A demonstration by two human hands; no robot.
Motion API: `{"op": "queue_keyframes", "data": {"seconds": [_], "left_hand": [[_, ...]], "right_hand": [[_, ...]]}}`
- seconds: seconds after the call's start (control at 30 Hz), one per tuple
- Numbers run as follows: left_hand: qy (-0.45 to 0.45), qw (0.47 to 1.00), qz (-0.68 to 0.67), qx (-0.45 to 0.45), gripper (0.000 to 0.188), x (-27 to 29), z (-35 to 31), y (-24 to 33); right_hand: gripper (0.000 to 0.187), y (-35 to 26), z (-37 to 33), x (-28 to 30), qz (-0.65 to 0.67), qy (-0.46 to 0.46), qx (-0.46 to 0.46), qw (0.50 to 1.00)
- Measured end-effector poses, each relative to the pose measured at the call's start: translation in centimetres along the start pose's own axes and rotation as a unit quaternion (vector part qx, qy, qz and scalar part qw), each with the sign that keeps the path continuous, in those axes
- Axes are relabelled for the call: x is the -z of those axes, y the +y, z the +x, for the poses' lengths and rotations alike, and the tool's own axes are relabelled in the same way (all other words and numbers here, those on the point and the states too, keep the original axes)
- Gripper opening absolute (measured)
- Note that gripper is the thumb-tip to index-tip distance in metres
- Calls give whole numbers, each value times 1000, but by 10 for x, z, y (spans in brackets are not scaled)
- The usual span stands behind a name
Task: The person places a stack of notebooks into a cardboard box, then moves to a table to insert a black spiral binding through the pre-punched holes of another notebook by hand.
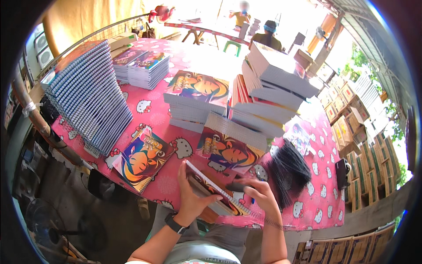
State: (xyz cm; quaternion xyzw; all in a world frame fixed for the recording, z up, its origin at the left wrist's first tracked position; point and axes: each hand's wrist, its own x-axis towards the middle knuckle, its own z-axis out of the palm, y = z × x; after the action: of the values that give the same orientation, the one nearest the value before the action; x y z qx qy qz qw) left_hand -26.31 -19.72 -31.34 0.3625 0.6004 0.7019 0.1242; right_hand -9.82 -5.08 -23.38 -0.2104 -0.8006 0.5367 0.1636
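Note:
My left hand (192, 199), with a dark watch on the wrist, grips a notebook (206, 186) tilted up at the table's near edge. A thin spiral binding coil (258, 215) runs along the notebook's edge and trails out past my right wrist. Beside that edge, my right hand (260, 192) has its fingers curled. Something small, dark and partly blue shows at them, too blurred to name. Left of my hands lies a spiral notebook (145, 159) with a colourful illustrated cover. Just beyond them sits another illustrated book block (231, 147). A heap of black coils (290, 171) lies to the right.
A tall, leaning stack of spiral-bound notebooks (90, 97) stands at the left. Piles of unbound book blocks (195, 94) and a higher stack (274, 83) fill the middle and right of the pink tablecloth (165, 187). Cartons (373, 171) stand at the right; two people are farther back.

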Motion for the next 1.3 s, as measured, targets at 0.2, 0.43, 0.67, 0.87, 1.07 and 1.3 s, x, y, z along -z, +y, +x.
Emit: {"op": "queue_keyframes", "data": {"seconds": [0.2, 0.43, 0.67, 0.87, 1.07, 1.3], "left_hand": [[-1, 999, 51, -11, 126, 1, 1, 6], [12, 999, 36, -12, 122, -1, 3, 5], [14, 999, -44, -21, 109, -4, -4, -5], [10, 999, 10, -51, 101, -2, -3, -4], [13, 998, 27, -50, 103, -1, -2, 1], [10, 1000, -7, -26, 104, -3, 0, 1]], "right_hand": [[39, 6, 4, -1, 119, -17, 17, 993], [46, -1, 15, -3, 92, -18, 26, 995], [57, 6, 28, -15, -90, 28, 14, 995], [50, 2, 32, -23, 115, -23, -8, 993], [41, 5, 40, -25, 189, -73, 45, 978], [44, -1, 49, -26, 202, -78, 60, 975]]}}
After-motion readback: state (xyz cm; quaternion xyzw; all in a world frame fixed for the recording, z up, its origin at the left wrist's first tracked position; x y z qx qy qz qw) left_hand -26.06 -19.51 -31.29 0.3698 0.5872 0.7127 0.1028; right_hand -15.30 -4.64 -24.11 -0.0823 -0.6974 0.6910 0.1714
